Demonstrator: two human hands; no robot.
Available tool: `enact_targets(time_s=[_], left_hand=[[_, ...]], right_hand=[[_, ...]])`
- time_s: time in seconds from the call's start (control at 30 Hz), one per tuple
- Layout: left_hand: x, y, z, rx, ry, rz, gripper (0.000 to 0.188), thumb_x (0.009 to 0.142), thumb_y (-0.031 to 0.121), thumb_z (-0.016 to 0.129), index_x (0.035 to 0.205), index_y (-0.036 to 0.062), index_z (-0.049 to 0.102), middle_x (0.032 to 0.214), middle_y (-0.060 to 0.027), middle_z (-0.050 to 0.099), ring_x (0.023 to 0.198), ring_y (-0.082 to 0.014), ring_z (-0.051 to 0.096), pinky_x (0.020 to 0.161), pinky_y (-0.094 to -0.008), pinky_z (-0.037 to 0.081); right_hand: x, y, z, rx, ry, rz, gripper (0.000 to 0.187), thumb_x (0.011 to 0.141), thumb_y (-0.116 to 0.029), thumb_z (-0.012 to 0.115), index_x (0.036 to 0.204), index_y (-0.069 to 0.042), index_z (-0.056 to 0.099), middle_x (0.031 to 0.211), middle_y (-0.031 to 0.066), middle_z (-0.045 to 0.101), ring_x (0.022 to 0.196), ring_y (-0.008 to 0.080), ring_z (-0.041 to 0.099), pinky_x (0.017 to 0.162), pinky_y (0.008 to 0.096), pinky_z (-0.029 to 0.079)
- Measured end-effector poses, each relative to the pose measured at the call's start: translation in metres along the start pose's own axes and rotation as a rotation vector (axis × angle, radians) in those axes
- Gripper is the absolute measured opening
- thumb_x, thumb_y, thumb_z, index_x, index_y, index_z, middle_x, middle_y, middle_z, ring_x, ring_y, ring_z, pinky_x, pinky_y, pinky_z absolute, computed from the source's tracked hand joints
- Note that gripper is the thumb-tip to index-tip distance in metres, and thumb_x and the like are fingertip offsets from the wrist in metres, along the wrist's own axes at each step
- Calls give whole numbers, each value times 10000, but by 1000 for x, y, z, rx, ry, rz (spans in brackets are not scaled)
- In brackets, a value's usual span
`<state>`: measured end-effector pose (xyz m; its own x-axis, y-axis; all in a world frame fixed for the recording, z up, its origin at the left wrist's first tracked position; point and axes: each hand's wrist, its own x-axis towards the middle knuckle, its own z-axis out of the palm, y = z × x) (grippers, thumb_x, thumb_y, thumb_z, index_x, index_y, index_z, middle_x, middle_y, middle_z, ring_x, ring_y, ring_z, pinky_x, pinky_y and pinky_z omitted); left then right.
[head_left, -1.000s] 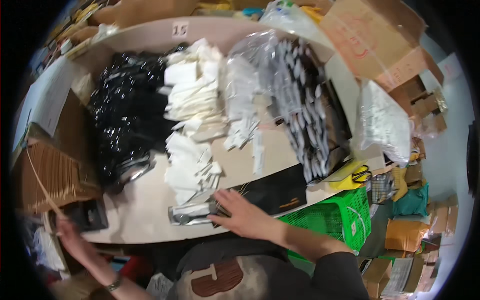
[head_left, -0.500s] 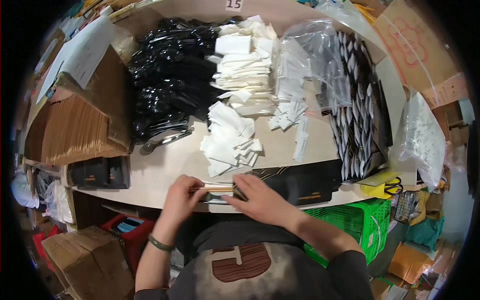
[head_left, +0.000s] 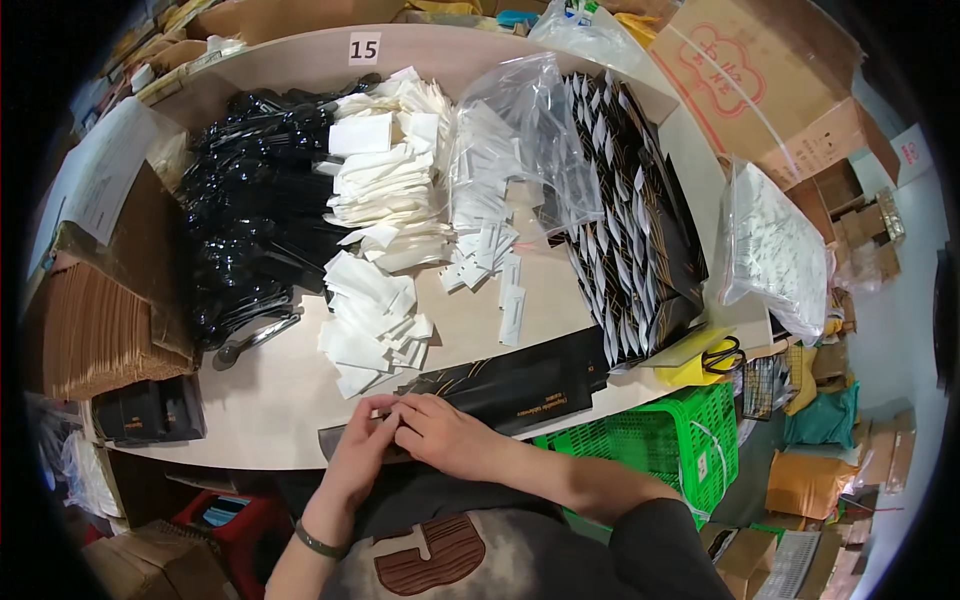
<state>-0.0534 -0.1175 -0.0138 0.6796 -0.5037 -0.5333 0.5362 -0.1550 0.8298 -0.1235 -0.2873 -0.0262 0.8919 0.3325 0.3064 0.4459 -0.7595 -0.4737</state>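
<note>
At the table's near edge my left hand [head_left: 366,446] and my right hand [head_left: 440,436] meet, fingertips pinched together. A black printed sleeve [head_left: 328,440] pokes out left of my left hand and lies under both; their fingers hide most of it. To the right, more flat black sleeves [head_left: 530,392] with gold lines lie overlapped. Beyond my hands is a loose heap of white folded napkins [head_left: 368,318]. Small white packets [head_left: 480,256] are to its right. A lone wrapped black spoon [head_left: 252,338] lies to the left.
Black wrapped spoons [head_left: 260,190] are piled at the back left, beside a carton of brown card [head_left: 100,335]. Filled sleeves [head_left: 625,230] stand in rows at the right. Scissors [head_left: 722,354] rest in a yellow holder. A green crate [head_left: 690,450] is below the table edge.
My hands have drawn together. The chopsticks, napkin and wrapped spoon seen between them are now out of sight. The view has turned to the right.
</note>
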Motion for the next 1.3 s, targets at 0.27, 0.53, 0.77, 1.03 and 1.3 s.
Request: enact_targets(time_s=[0.27,0.53,0.77,1.03,1.3], left_hand=[[-48,44,-19,1195,163,802,580,822,298,745,1309,51,550,953,-106,632,861,-306,615,777,-395,486],[-18,82,-65,1460,377,914,344,662,76,729,973,84,583,732,-84,507,675,-294,556,589,-396,451],[-12,42,-55,689,-26,312,356,681,109,776,944,29,552,795,-61,571,764,-153,535,703,-319,476],[-19,33,27,670,-554,505,588,702,65,744,1256,33,549,1387,-311,351,1084,-409,552,897,-397,511],[-20,3,-20,833,200,282,464,686,72,750,1099,15,546,919,-192,612,894,-404,617,781,-405,510]], right_hand=[[5,-6,-29,-22,-48,-55,336,741,-139,683,1053,-47,597,1105,145,563,1045,317,579,883,406,498],[89,-1,-156,-263,-28,-275,85,792,-246,695,819,-168,675,841,66,594,743,251,628,605,381,519],[55,118,-254,-478,242,155,287,694,-196,863,862,-70,667,1281,161,595,1227,352,529,1020,466,434],[2,43,-57,-10,-464,83,426,874,-341,591,1141,-13,543,1417,294,433,1334,438,417,1145,509,296],[9,1,-54,-99,-159,482,395,854,-450,678,795,-60,671,777,141,688,754,311,691,633,419,536]])
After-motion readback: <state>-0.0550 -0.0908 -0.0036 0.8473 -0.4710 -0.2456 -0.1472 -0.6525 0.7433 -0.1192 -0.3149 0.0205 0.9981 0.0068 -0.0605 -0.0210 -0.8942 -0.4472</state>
